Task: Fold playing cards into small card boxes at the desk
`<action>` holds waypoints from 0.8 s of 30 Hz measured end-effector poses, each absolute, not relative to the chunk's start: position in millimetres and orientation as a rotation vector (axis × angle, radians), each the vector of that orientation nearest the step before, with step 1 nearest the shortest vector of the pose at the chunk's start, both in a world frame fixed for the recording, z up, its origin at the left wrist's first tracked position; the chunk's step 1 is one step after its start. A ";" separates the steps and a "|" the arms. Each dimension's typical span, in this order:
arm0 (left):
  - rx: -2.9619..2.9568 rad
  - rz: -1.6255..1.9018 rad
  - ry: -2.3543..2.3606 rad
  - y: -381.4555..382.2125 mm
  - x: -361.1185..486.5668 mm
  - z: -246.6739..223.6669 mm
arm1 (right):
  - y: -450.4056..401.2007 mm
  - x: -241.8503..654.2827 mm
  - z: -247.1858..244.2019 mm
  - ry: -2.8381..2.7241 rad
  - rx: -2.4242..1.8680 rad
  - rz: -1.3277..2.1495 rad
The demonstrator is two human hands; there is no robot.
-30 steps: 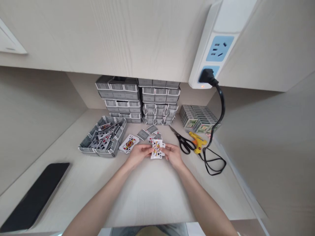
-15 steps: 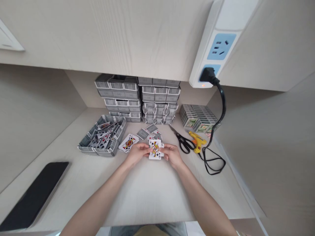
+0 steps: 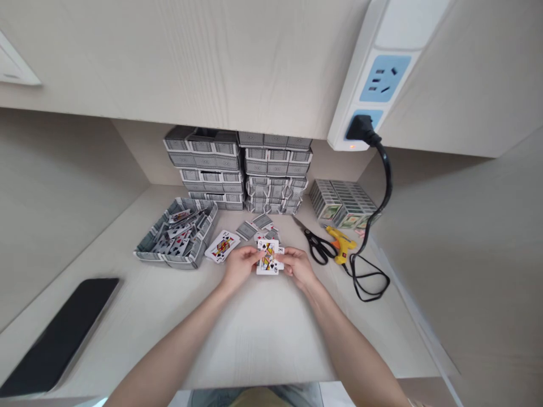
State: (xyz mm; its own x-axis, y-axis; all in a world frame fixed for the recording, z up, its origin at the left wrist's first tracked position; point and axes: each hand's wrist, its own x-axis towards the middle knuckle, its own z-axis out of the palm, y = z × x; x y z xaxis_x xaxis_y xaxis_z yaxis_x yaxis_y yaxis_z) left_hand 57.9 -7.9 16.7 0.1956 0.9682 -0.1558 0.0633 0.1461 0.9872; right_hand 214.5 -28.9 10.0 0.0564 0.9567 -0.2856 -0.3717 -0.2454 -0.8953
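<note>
Between my two hands, above the desk, is a queen playing card (image 3: 268, 265) lying over a second card marked K, which sticks out at its right. My left hand (image 3: 241, 265) pinches the left side, thumb on the queen's face. My right hand (image 3: 300, 267) grips the right side, its thumb over the K card's edge. How many cards lie beneath is hidden. Left of my left hand lies a jack card (image 3: 222, 246), face up. Just beyond my fingers, loose cards (image 3: 246, 230) are scattered, some showing grey patterned backs.
At the left stands a card-built tray (image 3: 169, 262) holding loose cards. Behind rise stacked card-built boxes (image 3: 212, 163). Black scissors (image 3: 319, 245), a yellow glue gun (image 3: 343, 244) with a looping cord, and card packs (image 3: 345, 203) are right. A black phone-like slab (image 3: 63, 333) lies front left.
My left thumb has slid slightly up and right across the queen card. Both hands keep hold of the cards at nearly the same spot.
</note>
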 end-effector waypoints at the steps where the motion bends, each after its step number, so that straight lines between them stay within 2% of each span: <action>1: 1.320 0.976 1.206 -9.2 59.9 14.7 | -29.4 213.9 11.0 -0.703 -1.155 1.482; 7: 1.690 1.041 1.462 -14.4 64.7 10.4 | -32.4 209.2 15.2 -0.684 -1.106 1.542; 18: 1.702 1.082 1.392 -16.9 65.8 4.4 | -32.5 211.3 15.7 -0.753 -1.047 1.637; 24: 1.654 1.056 1.321 -12.3 66.3 2.9 | -29.4 214.5 16.6 -0.782 -1.094 1.490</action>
